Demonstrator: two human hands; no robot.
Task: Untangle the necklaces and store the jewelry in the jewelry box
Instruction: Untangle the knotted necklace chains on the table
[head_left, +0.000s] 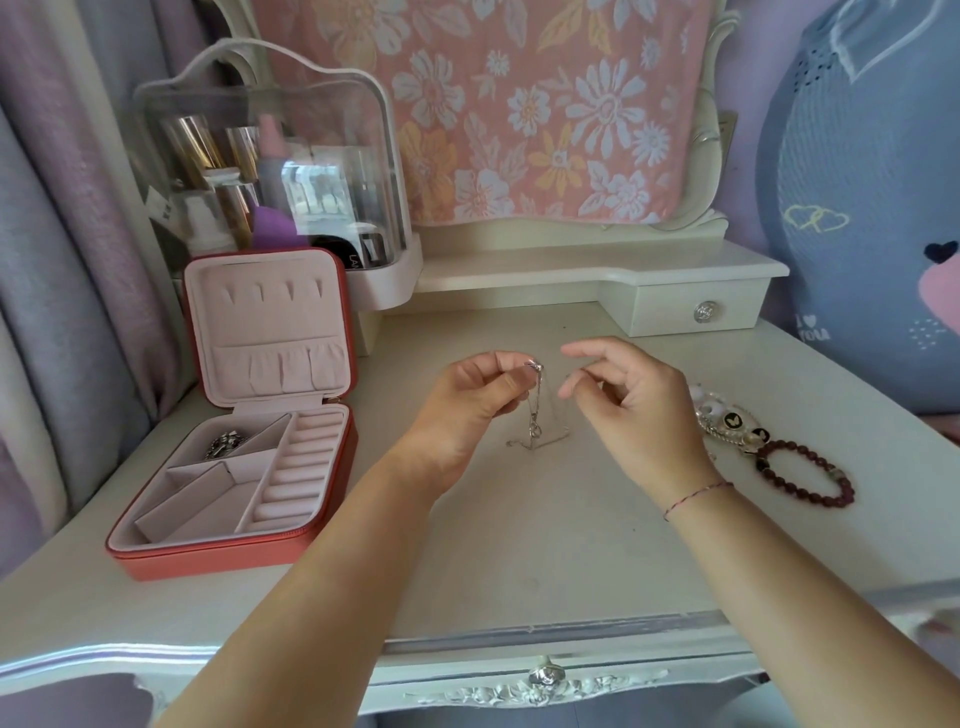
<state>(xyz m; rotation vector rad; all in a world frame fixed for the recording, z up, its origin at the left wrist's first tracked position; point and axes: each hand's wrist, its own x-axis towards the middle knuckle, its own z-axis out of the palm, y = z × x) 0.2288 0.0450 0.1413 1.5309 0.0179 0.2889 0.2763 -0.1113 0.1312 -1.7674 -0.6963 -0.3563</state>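
Over the middle of the white dressing table, my left hand (470, 400) pinches a thin silver necklace (535, 421) by its upper end. The chain hangs down with a small pendant, and its lower part lies on the tabletop. My right hand (623, 400) is just right of it and pinches another fine strand of chain between thumb and forefinger. The red jewelry box (156, 556) stands open at the left with a pink lining, and a silver piece (224, 446) lies in its back compartment.
A dark red bead bracelet (810, 475) and a bracelet with white beads and black heart charms (727, 418) lie to the right of my right hand. A clear cosmetics organizer (270, 156) stands behind the box. A small drawer unit (691, 306) sits at the back.
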